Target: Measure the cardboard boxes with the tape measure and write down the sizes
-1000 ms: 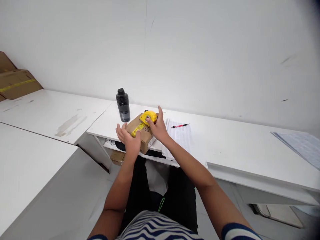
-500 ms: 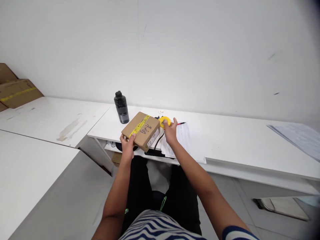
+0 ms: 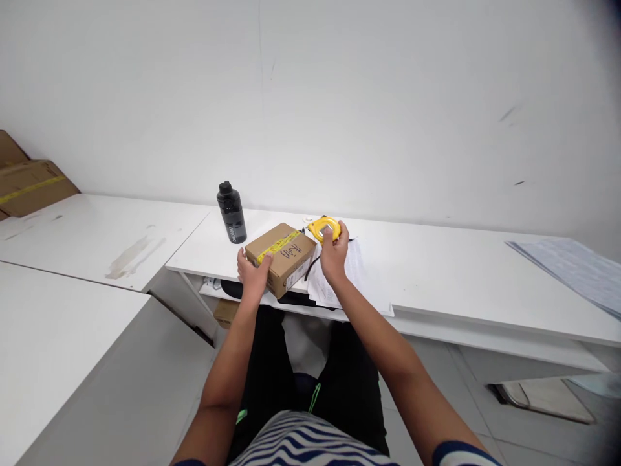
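Note:
My left hand [image 3: 254, 277] grips the near left corner of a small cardboard box [image 3: 276, 268], thumb on top and fingers at its side. Yellow tape runs across the box's top, beside black handwriting, and a white label is on its right side. In my right hand [image 3: 334, 254] is a yellow tape measure [image 3: 324, 229], held just beyond the box's far right corner. Its case has a pale centre, and I cannot tell whether any blade is drawn out. Printed sheets [image 3: 339, 278] lie under my right wrist.
A dark water bottle [image 3: 231, 213] stands behind the box on the left of the white desk [image 3: 436, 272]. More papers [image 3: 567, 265] lie at the right. Larger cartons [image 3: 32, 188] are stacked far left. A shelf below the desk holds a small brown box [image 3: 225, 312].
The tape measure has been lifted and turned, so more of its case shows. The box has shifted slightly right and tipped flatter, and my left hand has moved with it.

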The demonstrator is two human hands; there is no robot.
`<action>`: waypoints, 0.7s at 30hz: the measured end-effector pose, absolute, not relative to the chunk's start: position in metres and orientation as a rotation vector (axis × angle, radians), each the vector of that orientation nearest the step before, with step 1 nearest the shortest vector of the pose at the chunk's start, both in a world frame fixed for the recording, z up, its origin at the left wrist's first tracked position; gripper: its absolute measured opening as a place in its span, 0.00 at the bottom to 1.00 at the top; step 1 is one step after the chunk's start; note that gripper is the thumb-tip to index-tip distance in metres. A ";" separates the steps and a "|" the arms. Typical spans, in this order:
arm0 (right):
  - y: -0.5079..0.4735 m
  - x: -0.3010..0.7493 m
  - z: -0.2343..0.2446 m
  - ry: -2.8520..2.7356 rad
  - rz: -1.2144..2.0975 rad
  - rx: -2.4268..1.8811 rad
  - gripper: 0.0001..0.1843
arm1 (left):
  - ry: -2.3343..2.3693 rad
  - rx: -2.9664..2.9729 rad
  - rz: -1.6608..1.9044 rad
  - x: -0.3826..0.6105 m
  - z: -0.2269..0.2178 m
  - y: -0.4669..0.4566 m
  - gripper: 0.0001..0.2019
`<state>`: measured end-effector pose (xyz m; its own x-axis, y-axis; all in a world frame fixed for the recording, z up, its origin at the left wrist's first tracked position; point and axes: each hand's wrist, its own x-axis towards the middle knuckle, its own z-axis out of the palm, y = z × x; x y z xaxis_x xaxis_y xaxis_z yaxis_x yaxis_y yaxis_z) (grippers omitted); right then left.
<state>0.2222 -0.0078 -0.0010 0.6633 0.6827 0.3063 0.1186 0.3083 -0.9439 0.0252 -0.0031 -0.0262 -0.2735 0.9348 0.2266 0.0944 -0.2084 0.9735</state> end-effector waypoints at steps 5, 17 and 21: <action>0.018 0.203 0.027 -1.105 0.532 -1.183 0.35 | 1.314 1.353 1.707 0.027 0.005 0.016 0.39; 0.053 0.187 0.029 -1.900 0.365 -1.172 0.35 | 1.065 1.454 1.135 -0.005 0.005 0.065 0.25; 0.058 0.184 0.036 -2.018 0.358 -1.247 0.35 | 0.934 1.286 1.135 0.003 0.000 0.062 0.32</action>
